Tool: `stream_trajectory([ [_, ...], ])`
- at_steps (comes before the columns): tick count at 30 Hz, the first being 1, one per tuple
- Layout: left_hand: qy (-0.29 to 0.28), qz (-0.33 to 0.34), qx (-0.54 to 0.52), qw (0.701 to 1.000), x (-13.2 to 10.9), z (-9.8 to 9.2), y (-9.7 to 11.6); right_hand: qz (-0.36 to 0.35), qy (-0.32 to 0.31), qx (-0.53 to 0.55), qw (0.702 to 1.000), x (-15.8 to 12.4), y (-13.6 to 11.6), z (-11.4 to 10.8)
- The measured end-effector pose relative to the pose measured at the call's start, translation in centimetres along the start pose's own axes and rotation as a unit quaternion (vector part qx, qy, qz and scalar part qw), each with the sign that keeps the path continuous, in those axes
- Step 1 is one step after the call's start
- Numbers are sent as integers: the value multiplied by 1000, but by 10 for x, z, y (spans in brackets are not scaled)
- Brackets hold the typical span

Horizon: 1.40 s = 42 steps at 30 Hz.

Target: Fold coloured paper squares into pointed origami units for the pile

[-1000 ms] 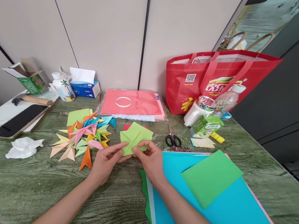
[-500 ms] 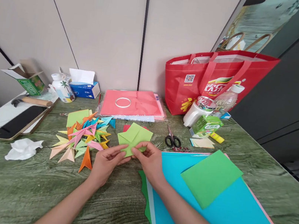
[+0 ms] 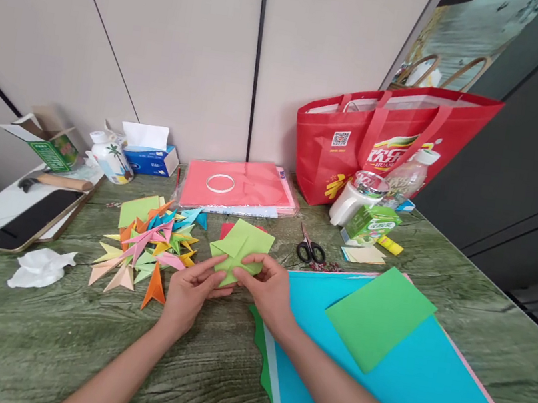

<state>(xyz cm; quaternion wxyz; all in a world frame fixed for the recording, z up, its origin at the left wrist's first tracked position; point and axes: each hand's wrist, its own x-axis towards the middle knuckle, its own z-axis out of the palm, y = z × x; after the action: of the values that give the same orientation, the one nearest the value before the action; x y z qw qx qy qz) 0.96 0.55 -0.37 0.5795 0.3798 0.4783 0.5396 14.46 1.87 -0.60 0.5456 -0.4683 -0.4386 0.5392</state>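
The table (image 3: 91,343) is big and green, and a wide blue sheet (image 3: 423,386) lies on it. A red bag (image 3: 384,138) stands behind the blue sheet. A pink pack (image 3: 255,189) lies flat, back and to the left of the blue sheet. A pile (image 3: 151,244) of pointy folded shapes in lots of colours sits well to the left of the blue sheet. A green square (image 3: 380,319) lies on top of the blue sheet. The right hand (image 3: 270,289) is at the left edge of the blue sheet, and its thumb and fingers pinch the lime paper (image 3: 243,241). The left hand (image 3: 189,291) is farther left of the blue sheet, and its thumb and fingers pinch the lime paper too, from the other side. The lime paper is folded, with a pointy flap, and is between both hands, left of the blue sheet's far left corner. A white mug (image 3: 348,203) stands behind the blue sheet. Black scissors (image 3: 310,245) lie just past the blue sheet's far edge. A thin white ring (image 3: 218,192) is far back and left of the blue sheet
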Motion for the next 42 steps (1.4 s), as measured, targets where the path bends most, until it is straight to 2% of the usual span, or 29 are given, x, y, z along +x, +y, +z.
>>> stream_trajectory([
  [9, -17, 10, 13, 1000, -3, 1, 1, 24, -7, 45, 999, 2, 2, -1],
  [21, -50, 17, 14, 999, -2, -2, 0, 18, -10, 36, 999, 1, -1, -2],
  [34, -38, 4, 12, 999, -2, 0, 1, 17, -8, 32, 999, 3, 1, -2],
  [42, -53, -8, -13, 998, -2, 1, 3, 10, 4, 18, 1000, 3, 0, -4],
])
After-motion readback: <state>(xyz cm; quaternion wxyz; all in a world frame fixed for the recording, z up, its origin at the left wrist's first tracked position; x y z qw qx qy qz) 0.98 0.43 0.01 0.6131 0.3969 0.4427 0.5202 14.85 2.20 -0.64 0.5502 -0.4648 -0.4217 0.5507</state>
